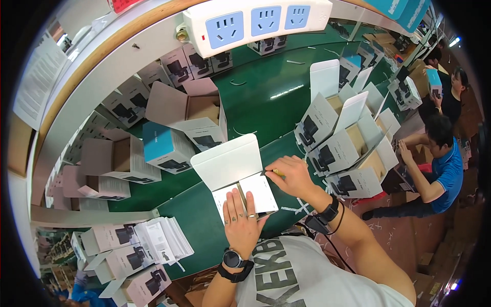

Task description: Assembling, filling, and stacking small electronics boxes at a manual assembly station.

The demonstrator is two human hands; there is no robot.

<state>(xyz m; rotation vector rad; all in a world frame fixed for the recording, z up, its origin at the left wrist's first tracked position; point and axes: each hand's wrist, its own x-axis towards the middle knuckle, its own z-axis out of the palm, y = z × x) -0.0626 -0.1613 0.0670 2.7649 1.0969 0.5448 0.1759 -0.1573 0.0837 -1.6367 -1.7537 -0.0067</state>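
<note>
We record an open white box (225, 162) at the centre of the frame, on the green worktop (261, 107), its lid standing raised toward the top of the frame. Our left hand (241, 228) lies palm down over the box; its fingers are extended, grasping nothing that we can see, and rest across the white surface at the box's opening. A white panel (258, 188) shows just right of these fingers; we cannot tell whether it is a flap or an insert.

Our right hand (294, 175) is at the box's upper right corner. Its fingers are curled and pinch a small yellowish tool (276, 173), whose dark tip is close to the lid's base; we cannot tell its exact kind.

Surroundings: a large open carton (209, 125) is above left of centre, with a blue-and-white box (166, 147) just below it. Right of centre we note a group of open boxes (327, 156). A stack of white booklets (171, 240) lies lower left, beside further boxes (128, 258). A white power strip (261, 25) crosses the top. At the right edge of the frame, a co-worker in a blue shirt (448, 169) sits leaning forward.
</note>
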